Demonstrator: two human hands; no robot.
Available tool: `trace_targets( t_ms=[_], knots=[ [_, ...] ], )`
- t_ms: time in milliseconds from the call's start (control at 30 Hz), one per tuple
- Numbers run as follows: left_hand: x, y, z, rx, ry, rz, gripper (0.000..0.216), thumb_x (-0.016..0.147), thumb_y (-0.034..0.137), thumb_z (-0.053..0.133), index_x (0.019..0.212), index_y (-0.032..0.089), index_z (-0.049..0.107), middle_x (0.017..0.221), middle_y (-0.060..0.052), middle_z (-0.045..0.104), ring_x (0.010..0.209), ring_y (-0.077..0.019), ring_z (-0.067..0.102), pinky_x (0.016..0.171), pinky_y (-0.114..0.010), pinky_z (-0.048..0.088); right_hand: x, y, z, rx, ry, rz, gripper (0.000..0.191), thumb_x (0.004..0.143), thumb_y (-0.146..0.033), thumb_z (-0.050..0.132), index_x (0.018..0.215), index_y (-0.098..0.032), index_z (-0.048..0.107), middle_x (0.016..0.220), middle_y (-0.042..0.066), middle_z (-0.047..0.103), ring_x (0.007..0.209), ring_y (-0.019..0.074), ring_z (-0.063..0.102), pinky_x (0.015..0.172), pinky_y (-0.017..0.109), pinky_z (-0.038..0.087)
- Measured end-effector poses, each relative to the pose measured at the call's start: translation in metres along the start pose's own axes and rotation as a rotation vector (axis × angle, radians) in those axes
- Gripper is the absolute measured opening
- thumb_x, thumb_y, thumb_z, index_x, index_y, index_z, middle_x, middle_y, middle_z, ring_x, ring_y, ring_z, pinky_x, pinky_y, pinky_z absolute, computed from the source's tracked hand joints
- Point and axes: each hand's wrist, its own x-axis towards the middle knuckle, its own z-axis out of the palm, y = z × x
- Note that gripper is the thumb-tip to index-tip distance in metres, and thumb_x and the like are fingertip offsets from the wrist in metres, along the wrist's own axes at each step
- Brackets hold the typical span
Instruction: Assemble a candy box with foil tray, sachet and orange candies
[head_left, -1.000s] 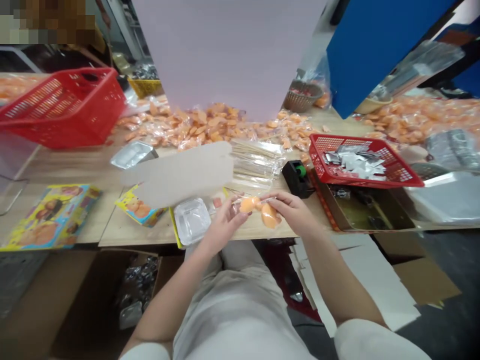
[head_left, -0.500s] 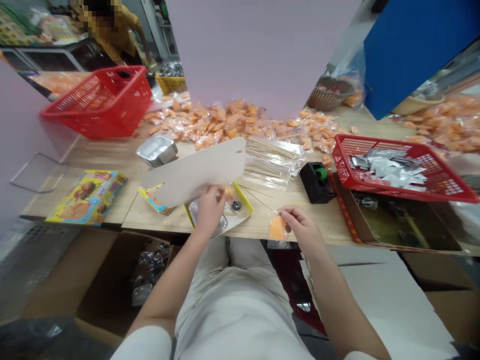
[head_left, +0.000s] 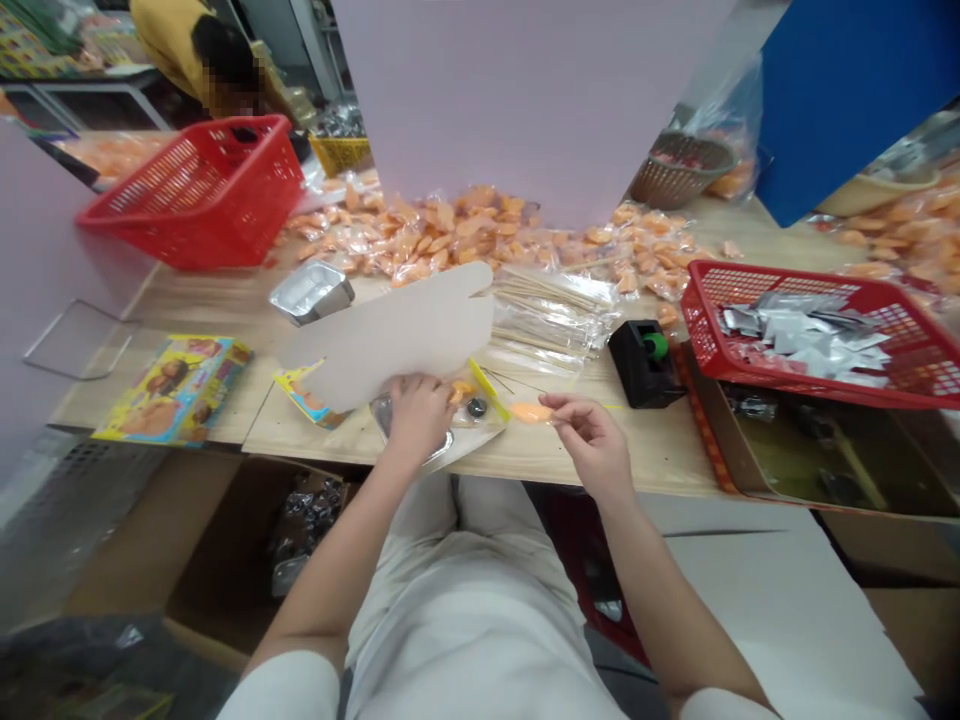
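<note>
Our right hand (head_left: pixel 596 440) has fingertips closed together, pinching an orange packet (head_left: pixel 529 412) just at its left. Our left hand (head_left: pixel 417 415) rests over the box (head_left: pixel 490 390); its grip we cannot tell.

Bare worktop (head_left: pixel 664 452) is lying open beside the right hand (head_left: pixel 600 445); the black tape dispenser (head_left: pixel 636 372) is obstructing beyond, and the carton flap (head_left: pixel 401 328) is blocking forward passage from the left hand (head_left: pixel 420 412).

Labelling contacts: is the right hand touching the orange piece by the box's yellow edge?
Touching. The head view shows the right hand pinching the orange piece at its end nearest that hand.
</note>
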Motion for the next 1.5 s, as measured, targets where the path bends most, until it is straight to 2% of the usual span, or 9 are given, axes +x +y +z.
trace_targets(
  t_ms=[133,300,500,667,800,933,1067,1367,1500],
  knots=[
    [-0.012,0.006,-0.007,0.027,0.117,-0.049,0.036,0.091,0.032,0.059,0.126,0.023,0.064,0.125,-0.013,0.066,0.115,-0.0321,0.058,0.103,-0.051,0.037,0.008,0.009,0.023,-0.206,-0.052,-0.301,0.01,0.093,-0.02,0.056,0.087,-0.023,0.063,0.107,0.008,0.07,0.111,0.0208,0.068,0.09,0.037,0.059],
    [-0.07,0.001,-0.013,0.044,0.164,-0.075,0.038,0.094,0.04,0.056,0.124,0.019,0.065,0.133,-0.016,0.064,0.123,-0.0334,0.058,0.108,-0.053,0.038,0.01,0.031,0.038,-0.546,-0.296,-0.567,0.023,0.093,-0.009,0.048,0.094,-0.021,0.067,0.117,0.009,0.071,0.127,0.0234,0.059,0.103,0.046,0.053],
    [-0.09,-0.023,0.006,0.005,-0.041,0.083,0.04,0.094,0.052,0.053,0.115,0.021,0.069,0.127,-0.014,0.069,0.126,-0.0333,0.059,0.118,-0.063,0.023,-0.002,0.03,0.025,-0.869,-0.585,-0.559,0.05,0.082,0.001,0.042,0.125,-0.015,0.062,0.14,0.01,0.06,0.143,0.0301,0.041,0.112,0.055,0.042],
    [-0.083,-0.037,-0.001,-0.025,-0.018,0.201,0.045,0.092,0.057,0.053,0.114,0.021,0.068,0.132,-0.013,0.066,0.131,-0.0325,0.055,0.121,-0.063,0.015,-0.002,0.012,0.025,-0.981,-0.621,-0.565,0.033,0.09,-0.013,0.051,0.12,-0.016,0.065,0.133,0.011,0.065,0.139,0.033,0.045,0.111,0.056,0.041],
    [-0.09,-0.037,-0.004,-0.012,0.024,0.19,0.058,0.089,0.063,0.054,0.127,0.02,0.063,0.141,-0.015,0.059,0.137,-0.0361,0.047,0.119,-0.065,0.016,0.02,0.002,0.049,-0.982,-0.547,-0.632,0.032,0.096,-0.02,0.051,0.125,-0.016,0.064,0.135,0.013,0.063,0.141,0.031,0.042,0.113,0.052,0.037],
    [-0.092,-0.039,0.001,0.018,-0.07,0.198,0.053,0.086,0.062,0.059,0.12,0.022,0.067,0.133,-0.015,0.065,0.129,-0.0367,0.055,0.118,-0.067,0.017,0.058,0.009,0.092,-1.035,-0.749,-0.652,0.041,0.096,-0.014,0.048,0.136,-0.012,0.055,0.141,0.016,0.056,0.136,0.0291,0.045,0.107,0.045,0.043],
    [-0.089,-0.051,0.0,0.004,-0.087,0.255,0.045,0.083,0.055,0.068,0.116,0.023,0.069,0.13,-0.013,0.067,0.127,-0.0348,0.056,0.12,-0.066,0.015,0.083,0.023,0.113,-1.125,-0.873,-0.629,0.035,0.096,-0.016,0.052,0.129,-0.013,0.06,0.123,0.016,0.064,0.115,0.0269,0.056,0.097,0.042,0.046],
    [-0.078,-0.08,0.0,-0.08,-0.138,0.357,0.038,0.08,0.048,0.074,0.111,0.025,0.071,0.127,-0.008,0.069,0.131,-0.0301,0.054,0.124,-0.056,0.016,0.082,0.029,0.079,-0.898,-0.824,-0.753,0.017,0.094,-0.015,0.057,0.098,-0.019,0.074,0.111,0.009,0.073,0.104,0.0225,0.066,0.092,0.037,0.049],
    [-0.075,-0.087,0.0,-0.089,-0.179,0.382,0.042,0.08,0.05,0.073,0.113,0.025,0.071,0.13,-0.008,0.068,0.132,-0.0299,0.053,0.124,-0.055,0.015,0.076,0.027,0.063,-0.778,-0.75,-0.842,0.022,0.096,-0.014,0.054,0.102,-0.021,0.074,0.113,0.007,0.075,0.109,0.0223,0.068,0.093,0.038,0.054]
  ],
)
